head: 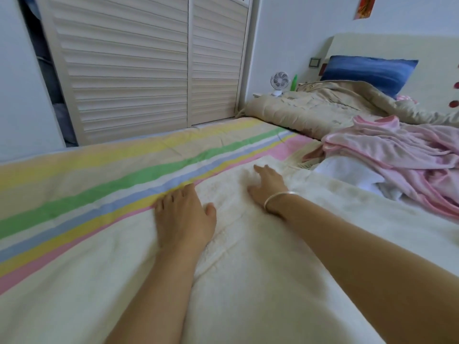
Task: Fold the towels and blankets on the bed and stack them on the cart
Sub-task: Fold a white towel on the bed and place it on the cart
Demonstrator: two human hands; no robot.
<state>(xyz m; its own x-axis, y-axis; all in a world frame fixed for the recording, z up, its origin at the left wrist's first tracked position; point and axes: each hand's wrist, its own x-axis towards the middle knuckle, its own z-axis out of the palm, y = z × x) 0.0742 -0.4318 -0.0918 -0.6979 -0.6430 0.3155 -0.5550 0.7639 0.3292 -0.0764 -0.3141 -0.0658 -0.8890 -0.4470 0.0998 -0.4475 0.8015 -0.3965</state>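
Observation:
A cream-white towel or blanket [248, 269] lies spread flat over the striped bed sheet [99, 184] in front of me. My left hand [185, 214] presses flat on its far left edge, fingers straight. Further out, my right hand [269, 186], with a silver bangle on the wrist, rests flat on the same cloth. To the right a crumpled pink blanket [402, 155] lies in a heap over a white cloth [347, 172]. The cart is out of sight.
A beige quilt [310, 112] and a blue pillow [367, 70] lie at the head of the bed by the headboard. A small white fan [279, 83] and a green bottle [294, 83] stand beside it. Slatted wardrobe doors [139, 70] run along the far side.

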